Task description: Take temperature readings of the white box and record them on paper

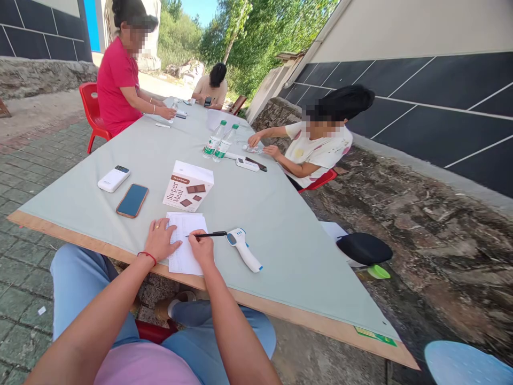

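The person at the near end of the table [288,240] has the left hand [162,239] laid flat, fingers spread, across the left side of some sheets of paper [184,259]. There's a ring on one finger and a red cord [147,258] round the wrist. The right hand [201,249] is closed round a black pen [212,234], its tip down at the paper and its other end pointing right. The paper lies right at the table's near edge, with rows of small marks on it, too fine for me to read.

Just beyond the paper a white and brown box [188,187] stands upright, "Super Meal" printed on its front. To the right of the pen lies a white and blue thermometer [244,249], its head close by the pen's end; I can't tell whether they touch. Off to the left a phone [132,201] lies screen up, with a white power bank [114,178] just past it.

Farther up, two green-capped bottles [218,145] stand side by side. Three other people sit round the table: one in red [118,80] on the left, one in a white top [320,147] on the right, one [214,91] at the far end.
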Action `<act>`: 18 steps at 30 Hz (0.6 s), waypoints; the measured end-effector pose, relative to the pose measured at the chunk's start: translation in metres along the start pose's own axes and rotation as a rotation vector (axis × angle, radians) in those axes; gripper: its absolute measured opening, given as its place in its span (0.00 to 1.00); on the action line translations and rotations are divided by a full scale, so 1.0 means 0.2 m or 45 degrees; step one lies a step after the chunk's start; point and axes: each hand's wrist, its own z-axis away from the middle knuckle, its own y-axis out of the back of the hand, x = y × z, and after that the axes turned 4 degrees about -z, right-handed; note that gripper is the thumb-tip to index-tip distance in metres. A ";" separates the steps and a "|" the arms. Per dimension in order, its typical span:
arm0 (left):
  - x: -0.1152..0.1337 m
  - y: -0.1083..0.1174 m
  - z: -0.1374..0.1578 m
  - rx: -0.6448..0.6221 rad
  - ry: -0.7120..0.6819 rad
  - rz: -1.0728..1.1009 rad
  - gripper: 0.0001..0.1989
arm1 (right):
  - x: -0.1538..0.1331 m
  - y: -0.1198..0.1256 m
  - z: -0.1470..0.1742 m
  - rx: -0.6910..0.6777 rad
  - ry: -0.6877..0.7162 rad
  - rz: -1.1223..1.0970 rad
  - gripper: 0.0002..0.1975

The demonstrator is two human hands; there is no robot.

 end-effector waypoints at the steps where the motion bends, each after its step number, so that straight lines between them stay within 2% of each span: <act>1: 0.00 0.00 0.00 0.000 0.001 0.001 0.24 | 0.00 0.00 0.00 0.003 -0.002 0.001 0.10; 18: 0.00 0.00 0.00 -0.013 0.005 0.008 0.24 | 0.01 -0.01 -0.01 -0.006 -0.019 0.007 0.09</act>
